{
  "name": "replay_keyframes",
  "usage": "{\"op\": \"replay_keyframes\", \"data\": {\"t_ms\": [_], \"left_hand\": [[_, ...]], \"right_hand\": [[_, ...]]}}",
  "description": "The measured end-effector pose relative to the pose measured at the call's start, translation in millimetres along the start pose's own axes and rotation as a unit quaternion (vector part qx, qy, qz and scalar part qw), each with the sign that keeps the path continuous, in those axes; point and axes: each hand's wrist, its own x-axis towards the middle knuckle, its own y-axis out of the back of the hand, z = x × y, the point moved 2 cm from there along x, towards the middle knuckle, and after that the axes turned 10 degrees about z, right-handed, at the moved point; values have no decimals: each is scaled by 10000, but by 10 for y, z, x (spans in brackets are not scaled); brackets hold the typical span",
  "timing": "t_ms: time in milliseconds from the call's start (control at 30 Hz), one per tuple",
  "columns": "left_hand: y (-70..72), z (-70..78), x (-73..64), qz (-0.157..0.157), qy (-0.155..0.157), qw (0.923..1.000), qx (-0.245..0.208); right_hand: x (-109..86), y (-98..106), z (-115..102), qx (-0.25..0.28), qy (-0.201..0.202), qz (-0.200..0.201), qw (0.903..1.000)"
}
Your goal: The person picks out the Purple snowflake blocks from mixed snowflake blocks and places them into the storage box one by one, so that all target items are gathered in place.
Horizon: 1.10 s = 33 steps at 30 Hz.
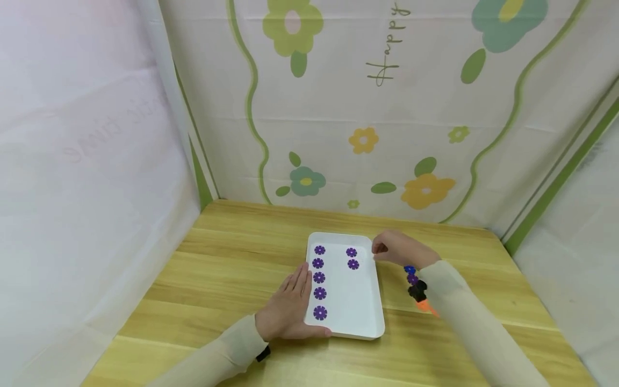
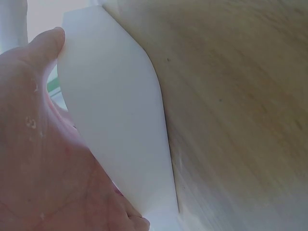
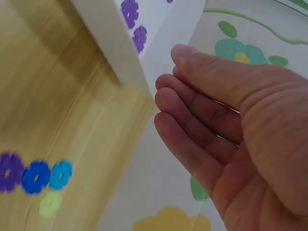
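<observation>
Nearest, the left hand (image 1: 286, 307) braces the near left corner of a white tray (image 1: 346, 314), its fingers straight and its thumb laid along the near edge; this grip is spread against the outside of the tray rather than wrapped around anything. The tray lies flat on the wooden desk (image 1: 232, 279). Inside it, five purple flower-shaped pieces (image 1: 319, 278) run in a column beside the left wall, close to the left fingers. Right of the tray, a line of coloured pieces (image 3: 36, 177), with purple, blue and light blue among them, lies on the desk below the right forearm, well apart from the left hand. Farther off, two more purple pieces (image 1: 353, 264) lie inside near the far right corner. The right hand (image 1: 400, 250) is at that corner by the rim, just right of both pieces, its fingers bent and thumb close to them; I cannot tell whether this grip pinches something. Beyond the desk hangs a flower-printed cloth (image 1: 329, 102).
</observation>
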Motion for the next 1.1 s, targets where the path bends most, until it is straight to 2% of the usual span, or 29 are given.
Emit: {"op": "replay_keyframes", "data": {"t_ms": [267,567,767,967,1100], "left_hand": [[-4,-20,-28,30,60,10000,-21],[19,-18,-44,19,105,9999,-91],[28,-11,-38,23,55,10000,-25],[23,0,-30,31,19,10000,9],[27,9,-23,32,12,10000,-14]], "right_hand": [[-611,207,235,-111,-97,112,9998],[-1194,104,510,-514,-392,120,9978],[-1411,-53,691,-592,-428,326,9968],[-1515,-205,812,-554,-405,404,9968],[-1542,-278,884,-492,-230,475,9974]]}}
